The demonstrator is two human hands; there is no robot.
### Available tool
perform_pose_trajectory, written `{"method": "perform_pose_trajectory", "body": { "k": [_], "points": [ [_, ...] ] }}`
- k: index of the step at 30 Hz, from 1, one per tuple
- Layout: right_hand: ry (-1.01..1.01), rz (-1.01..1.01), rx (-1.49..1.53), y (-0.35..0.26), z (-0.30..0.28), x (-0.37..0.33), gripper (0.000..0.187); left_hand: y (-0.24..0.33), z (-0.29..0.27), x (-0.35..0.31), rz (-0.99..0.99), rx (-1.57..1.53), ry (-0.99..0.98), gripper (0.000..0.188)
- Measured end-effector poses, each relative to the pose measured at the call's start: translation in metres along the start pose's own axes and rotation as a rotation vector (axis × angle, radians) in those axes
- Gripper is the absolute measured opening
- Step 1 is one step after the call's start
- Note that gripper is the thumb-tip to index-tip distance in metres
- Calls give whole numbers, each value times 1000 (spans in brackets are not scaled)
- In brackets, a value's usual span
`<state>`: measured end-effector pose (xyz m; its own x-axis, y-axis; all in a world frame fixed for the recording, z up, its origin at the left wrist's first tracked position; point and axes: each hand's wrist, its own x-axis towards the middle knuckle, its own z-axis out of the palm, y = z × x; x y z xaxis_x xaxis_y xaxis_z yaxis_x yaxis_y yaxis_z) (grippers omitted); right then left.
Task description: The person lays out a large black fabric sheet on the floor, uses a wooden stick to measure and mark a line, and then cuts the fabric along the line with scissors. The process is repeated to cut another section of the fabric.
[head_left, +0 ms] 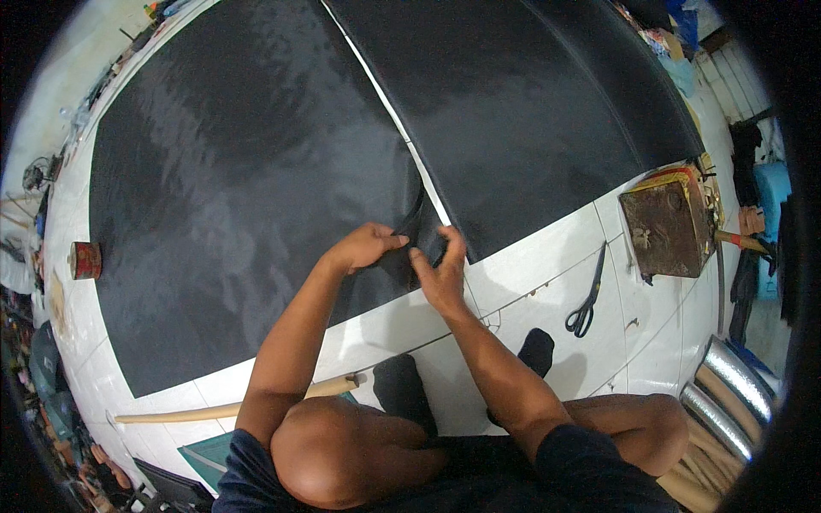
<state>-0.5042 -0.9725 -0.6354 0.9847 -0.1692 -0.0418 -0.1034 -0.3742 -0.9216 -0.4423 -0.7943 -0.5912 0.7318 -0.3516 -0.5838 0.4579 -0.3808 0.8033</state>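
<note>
Two wide black sheets lie side by side on a white tiled floor, a narrow strip of tile showing between them. At the near right corner of the left black sheet (231,188), the edge is lifted and folded up. My left hand (368,245) is closed on that raised edge, thumb and fingers pinching it. Just to its right, my right hand (442,269) curls round the same edge, fingertips partly hidden by the fold. The right black sheet (513,103) lies right beside my right hand. Black-handled scissors (588,299) rest on the tiles farther right.
A red tin can (85,260) stands at the left sheet's edge. A cardboard tube (214,412) and a green mat (201,457) lie near my left knee. At right sit a worn brown block-shaped object (667,227) and several rolls, one silver (718,419). Clutter lines the left wall.
</note>
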Motion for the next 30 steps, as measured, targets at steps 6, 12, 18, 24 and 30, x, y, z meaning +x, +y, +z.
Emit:
{"method": "perform_pose_trajectory", "body": {
  "k": [6,12,18,24,30],
  "points": [
    [-71,-110,-286,8,3,0,31,-6,-3,8,-35,20,-72,38],
    [5,-18,71,14,-9,3,49,-8,-2,8,-71,2,-11,36],
    [-136,-78,-309,-10,0,-5,42,-21,-5,14,6,16,-67,34],
    [-109,-85,-235,23,-8,-1,38,-12,1,11,-57,-66,-44,34],
    [58,-137,-32,-2,-3,-1,48,0,-3,1,-59,-10,-41,37]
  ]
}}
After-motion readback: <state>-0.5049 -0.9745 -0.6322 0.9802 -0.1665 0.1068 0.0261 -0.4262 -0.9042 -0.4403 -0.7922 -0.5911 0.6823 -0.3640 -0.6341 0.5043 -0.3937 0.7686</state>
